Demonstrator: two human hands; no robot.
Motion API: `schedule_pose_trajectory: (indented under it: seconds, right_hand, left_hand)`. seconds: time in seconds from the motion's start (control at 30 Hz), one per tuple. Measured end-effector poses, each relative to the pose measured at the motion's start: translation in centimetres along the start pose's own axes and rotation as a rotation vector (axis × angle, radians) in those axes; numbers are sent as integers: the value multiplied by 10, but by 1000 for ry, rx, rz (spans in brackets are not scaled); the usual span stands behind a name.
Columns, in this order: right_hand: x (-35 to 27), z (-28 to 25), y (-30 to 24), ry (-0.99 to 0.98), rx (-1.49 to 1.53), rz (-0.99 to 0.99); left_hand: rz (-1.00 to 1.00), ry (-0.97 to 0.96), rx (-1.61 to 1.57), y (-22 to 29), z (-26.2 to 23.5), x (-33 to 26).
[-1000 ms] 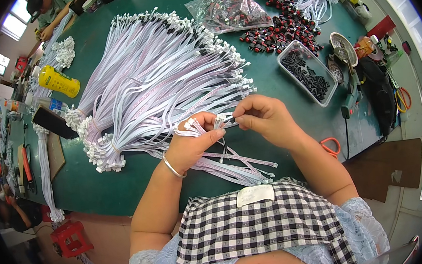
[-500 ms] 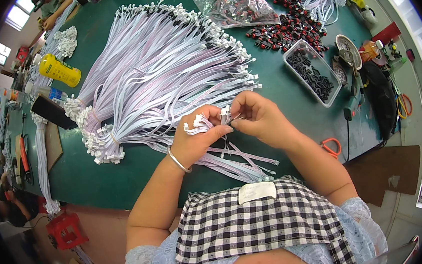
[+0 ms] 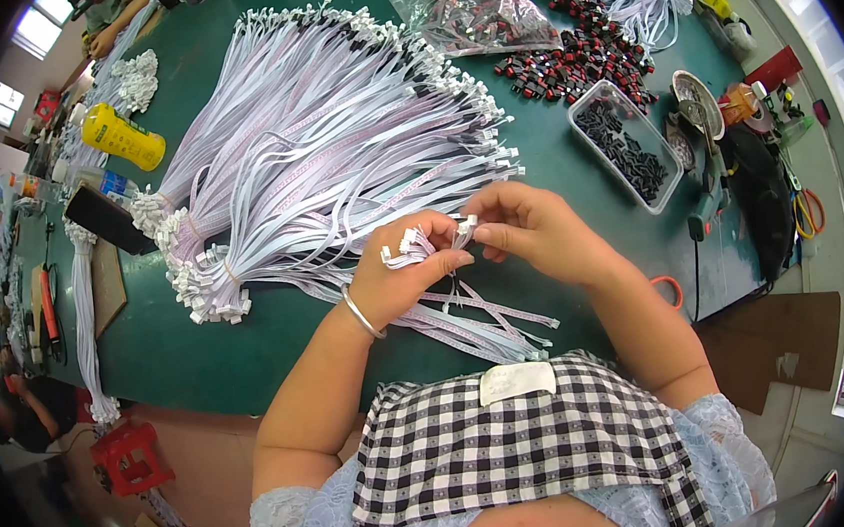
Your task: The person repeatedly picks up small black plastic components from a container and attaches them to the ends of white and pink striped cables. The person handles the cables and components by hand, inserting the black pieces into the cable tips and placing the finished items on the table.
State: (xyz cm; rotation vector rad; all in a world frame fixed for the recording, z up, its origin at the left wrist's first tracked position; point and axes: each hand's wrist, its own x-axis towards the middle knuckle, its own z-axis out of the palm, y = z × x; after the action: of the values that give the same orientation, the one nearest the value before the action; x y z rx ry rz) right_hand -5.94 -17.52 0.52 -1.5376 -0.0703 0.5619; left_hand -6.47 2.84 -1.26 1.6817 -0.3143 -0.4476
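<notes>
table (image 3: 249, 349): cable pile (image 3: 331, 141) left-centre | tray (image 3: 628, 145) right | bottle (image 3: 125, 137) far left | scissors (image 3: 667, 287), probably, near right edge

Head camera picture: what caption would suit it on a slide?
Left hand holds a bunch of white ribbon cables while right hand pinches one connector above the green table.

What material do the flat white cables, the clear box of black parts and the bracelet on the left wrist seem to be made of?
Flat white cables: probably soft plastic-insulated ribbon wire, matte; they bend and fan loosely, with small white connectors that look like hard plastic.
Clear box: likely rigid transparent plastic; the black parts show through its walls.
Bracelet: seemingly metal, silver and shiny, a thin rigid ring.
</notes>
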Motion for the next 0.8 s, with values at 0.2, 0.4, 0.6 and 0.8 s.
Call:
schedule_pose_trajectory:
  seconds: [0.2, 0.4, 0.6, 0.8]
  right_hand:
    - [-3, -3, 11, 41, -252, -175]
    - [-13, -20, 12, 237, -825, -562]
    - [-13, -32, 20, 233, -1222, -685]
    - [-31, -84, -5, 463, -1176, -549]
  left_hand:
    - [67, 133, -161, -13, -2, 3]
    - [392, 314, -462, -11, -7, 1]
    - [-34, 41, -85, 4, 3, -2]
    - [237, 51, 169, -3, 4, -1]
